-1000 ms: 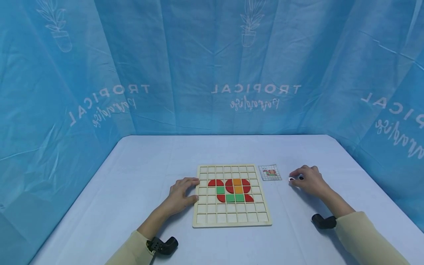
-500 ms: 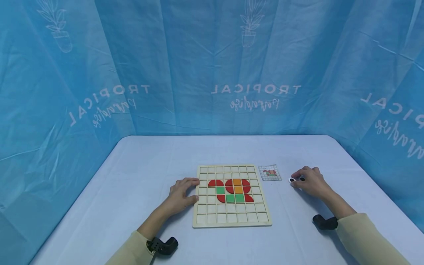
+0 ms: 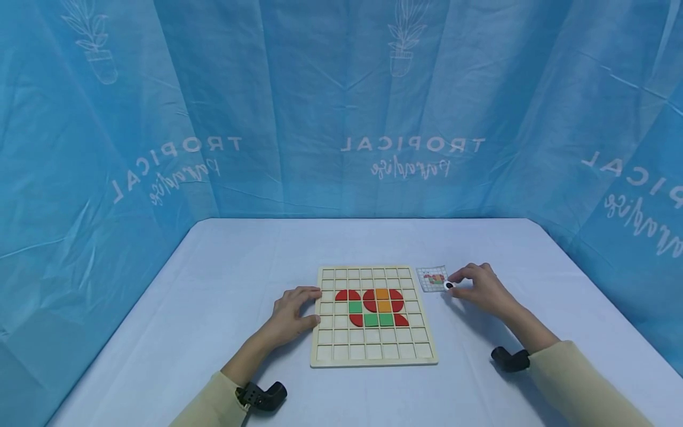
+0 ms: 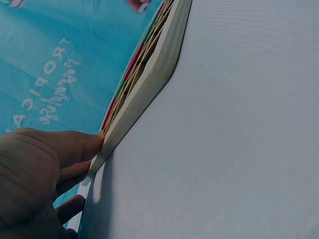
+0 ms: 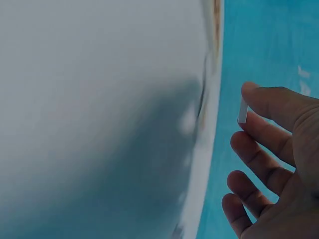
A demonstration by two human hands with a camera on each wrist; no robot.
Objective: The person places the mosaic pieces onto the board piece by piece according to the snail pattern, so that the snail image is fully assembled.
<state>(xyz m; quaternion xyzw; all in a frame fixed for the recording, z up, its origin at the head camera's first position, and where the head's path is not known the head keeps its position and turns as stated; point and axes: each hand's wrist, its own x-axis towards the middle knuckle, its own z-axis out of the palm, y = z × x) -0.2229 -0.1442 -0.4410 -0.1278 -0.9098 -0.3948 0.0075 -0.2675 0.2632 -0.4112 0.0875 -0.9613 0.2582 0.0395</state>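
A pale grid board [image 3: 373,351] lies flat in the head view, with red, green and orange tiles in some of its cells. My left hand [image 3: 290,314] rests at the board's left edge, fingers and thumb spread and touching it; the left wrist view shows the thumb [image 4: 82,147] against the rim. In the air by the small printed card [image 3: 431,274], my right hand [image 3: 482,290] pinches a white round tile with a black dot [image 3: 449,286]. From the side, the right wrist view shows this white tile [image 5: 243,110] between thumb and index finger, other fingers loosely bent.
A white cloth covers the table [image 3: 256,255], and a blue printed curtain [image 3: 331,107] hangs around its back and sides. The card lies just right of the board's upper corner. Black wrist cameras [image 3: 261,396] stick out from both cuffs.
My right hand has moved left with the white tile, up to the card. A second black-and-white piece seen by its fingers before is now out of sight. The left hand stays still.
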